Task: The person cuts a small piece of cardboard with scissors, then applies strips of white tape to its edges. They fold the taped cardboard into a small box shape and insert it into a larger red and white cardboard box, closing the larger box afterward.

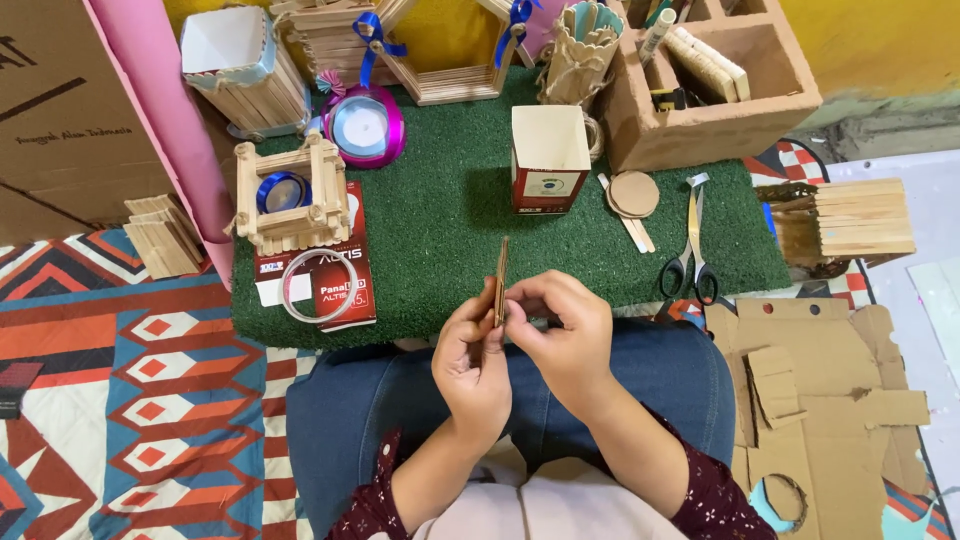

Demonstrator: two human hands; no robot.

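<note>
Broadly spread ahead: green turf mat, cardboard organiser box at its far right corner. Nearer, black-handled scissors on the mat's right edge. Above the lap, left hand and right hand both pinched on a thin wooden stick, upright, edge-on.

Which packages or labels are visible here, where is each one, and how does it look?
Small carton: upright at the middle of the green mat, open top, cream walls, red base with a round label.
Flat pack: left on the mat, red and white, under a wooden frame and a tape ring.
Cardboard box: far left, brown, dark print.
</note>
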